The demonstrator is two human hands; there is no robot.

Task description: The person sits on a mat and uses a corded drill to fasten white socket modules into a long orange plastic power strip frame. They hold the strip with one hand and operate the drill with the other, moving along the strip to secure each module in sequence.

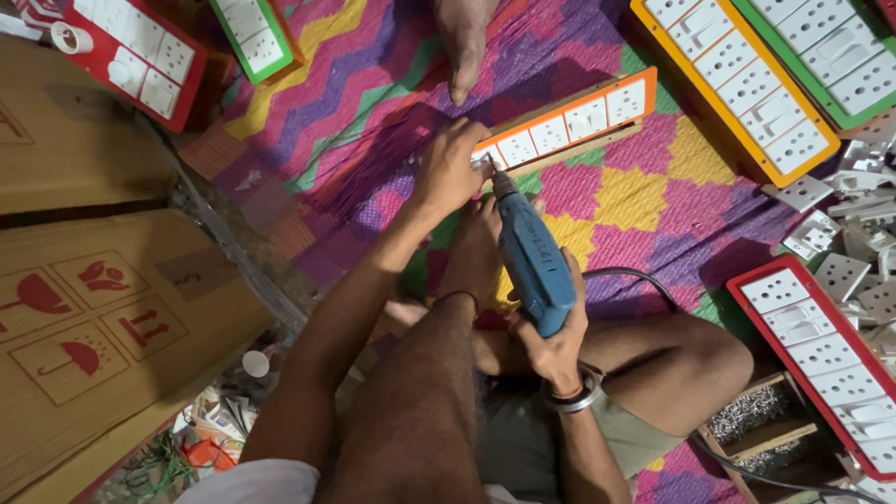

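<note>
My right hand (557, 343) grips the handle of a blue electric drill (530, 258), whose bit points at the near left end of an orange-framed socket board (579, 119) lying on the mat. My left hand (450, 168) rests on that same end of the board, fingers pinched right at the drill tip. My foot (474, 245) lies under the drill against the board's near edge. Another person's foot (464, 42) reaches in from the top.
More socket boards lie around: red ones (140, 47) (821, 350), a green one (254, 33), orange and green ones (747, 84). Loose white socket pieces (854, 219) pile at right. A wooden tray of screws (751, 425) sits at lower right. Cardboard boxes (93, 317) stand at left.
</note>
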